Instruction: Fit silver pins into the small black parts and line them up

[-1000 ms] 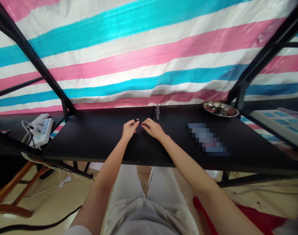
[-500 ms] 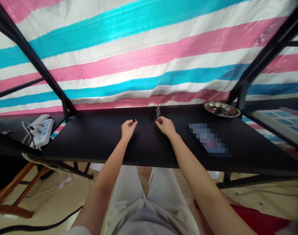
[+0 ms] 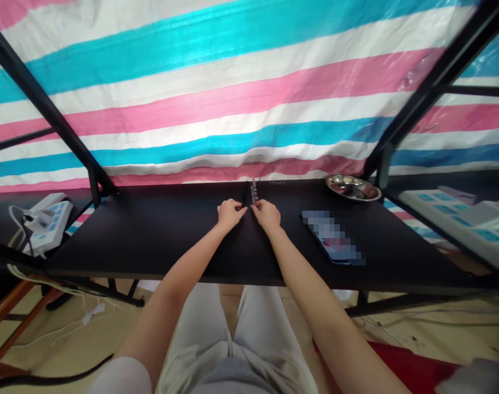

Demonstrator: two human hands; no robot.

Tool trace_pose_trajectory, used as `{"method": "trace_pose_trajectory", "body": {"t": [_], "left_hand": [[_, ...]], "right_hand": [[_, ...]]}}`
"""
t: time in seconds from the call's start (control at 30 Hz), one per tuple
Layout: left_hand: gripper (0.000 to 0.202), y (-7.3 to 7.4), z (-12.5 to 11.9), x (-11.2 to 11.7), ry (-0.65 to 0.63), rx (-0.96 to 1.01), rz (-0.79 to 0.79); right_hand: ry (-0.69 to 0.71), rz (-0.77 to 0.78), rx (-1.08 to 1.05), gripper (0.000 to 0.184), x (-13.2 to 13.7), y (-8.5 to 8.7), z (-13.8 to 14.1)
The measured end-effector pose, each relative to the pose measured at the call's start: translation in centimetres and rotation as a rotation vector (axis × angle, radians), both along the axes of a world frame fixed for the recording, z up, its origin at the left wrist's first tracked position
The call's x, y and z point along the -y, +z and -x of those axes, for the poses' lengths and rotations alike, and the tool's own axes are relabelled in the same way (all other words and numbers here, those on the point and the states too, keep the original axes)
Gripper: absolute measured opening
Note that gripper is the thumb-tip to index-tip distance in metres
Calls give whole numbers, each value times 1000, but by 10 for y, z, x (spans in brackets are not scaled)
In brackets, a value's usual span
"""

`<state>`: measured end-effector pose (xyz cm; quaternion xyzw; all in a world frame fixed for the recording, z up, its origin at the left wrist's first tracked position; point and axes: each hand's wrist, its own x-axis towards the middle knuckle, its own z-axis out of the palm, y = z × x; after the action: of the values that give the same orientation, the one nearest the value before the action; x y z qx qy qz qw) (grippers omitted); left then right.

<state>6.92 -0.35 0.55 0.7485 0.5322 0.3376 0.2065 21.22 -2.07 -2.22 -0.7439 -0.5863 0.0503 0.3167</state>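
Observation:
My left hand is closed in a pinch just left of the middle of the black table. A small black object showed at its fingertips a moment ago; now it barely stands out against the dark top. Close by on the right, my right hand pinches at the near end of a narrow row of small clear, bead-like pieces. What lies between its fingertips is too small to make out. The fingertips of both hands nearly meet. A thin dark strip lies along the left side of the clear row.
Several tiny pieces lie along the back edge. A shiny metal dish stands back right, and a blurred blue phone-like item lies right of my arm. Black frame posts rise at both sides. A power strip is at left.
My left hand has moved right, close to my right hand and the clear row. The right hand keeps its place at the row's near end. The whole view has shifted slightly.

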Motion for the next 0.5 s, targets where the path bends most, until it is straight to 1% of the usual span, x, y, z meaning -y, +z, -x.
{"method": "trace_pose_trajectory", "body": {"t": [0.07,0.17,0.3,0.37,0.5], "left_hand": [[16,-2,-8,-3,33,-35,5],[18,-9,-15,-9,69,-90,-9],[19,-17,-17,-14,71,-187,-24],[20,-17,-16,-14,67,-232,-25],[27,-11,-8,-6,54,-266,-8]], "right_hand": [[12,2,10,17,-1,0,-1],[28,23,31,15,-2,2,-2],[39,76,46,14,0,6,-1],[40,103,58,16,1,7,-2],[7,125,100,21,6,10,-5]]}}
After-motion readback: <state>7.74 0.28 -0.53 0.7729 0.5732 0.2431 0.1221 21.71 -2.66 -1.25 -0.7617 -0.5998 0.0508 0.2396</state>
